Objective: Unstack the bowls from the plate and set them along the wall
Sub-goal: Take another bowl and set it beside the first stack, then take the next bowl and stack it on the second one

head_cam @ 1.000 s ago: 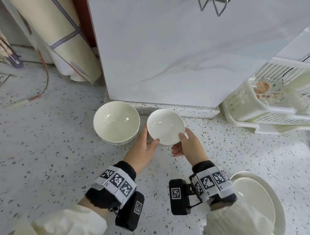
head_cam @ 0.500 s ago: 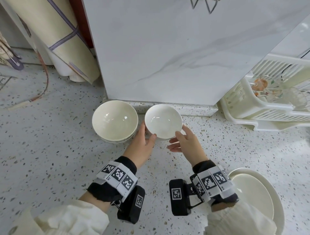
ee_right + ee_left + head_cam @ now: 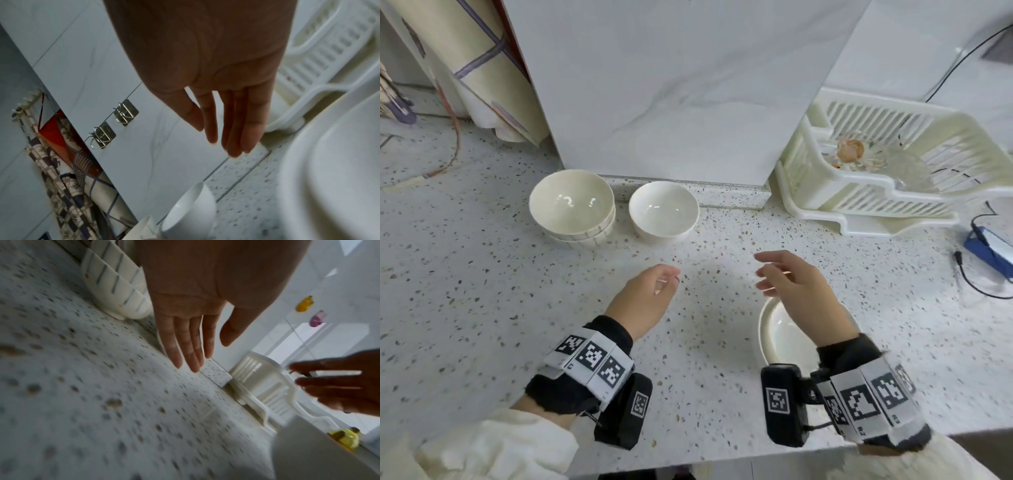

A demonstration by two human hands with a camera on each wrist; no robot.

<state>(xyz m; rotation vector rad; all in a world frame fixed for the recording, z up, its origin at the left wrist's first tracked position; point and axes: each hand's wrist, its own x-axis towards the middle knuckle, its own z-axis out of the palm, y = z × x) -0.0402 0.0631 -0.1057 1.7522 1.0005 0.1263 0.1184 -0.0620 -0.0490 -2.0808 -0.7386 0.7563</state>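
A plain white bowl (image 3: 663,208) (image 3: 190,212) stands on the speckled counter by the marble wall panel (image 3: 671,85). To its left sit two cream striped bowls (image 3: 572,208) (image 3: 117,287), one nested in the other. A white plate (image 3: 780,334) (image 3: 337,170) lies near the counter's front edge, partly under my right wrist. My left hand (image 3: 654,291) (image 3: 189,345) hovers open above the counter, in front of the bowls, holding nothing. My right hand (image 3: 780,274) (image 3: 224,129) is open too, fingers straight, above the plate's far edge.
A cream plastic dish rack (image 3: 876,164) with glassware stands at the back right against the wall. A blue device (image 3: 989,248) with a black cable lies at the far right. A rolled patterned mat (image 3: 482,68) leans at the back left. Metal hooks (image 3: 115,126) hang on the wall panel.
Both hands held the white bowl beside the nested bowls; they have let it go and pulled back toward me. The bowl now stands alone by the wall.
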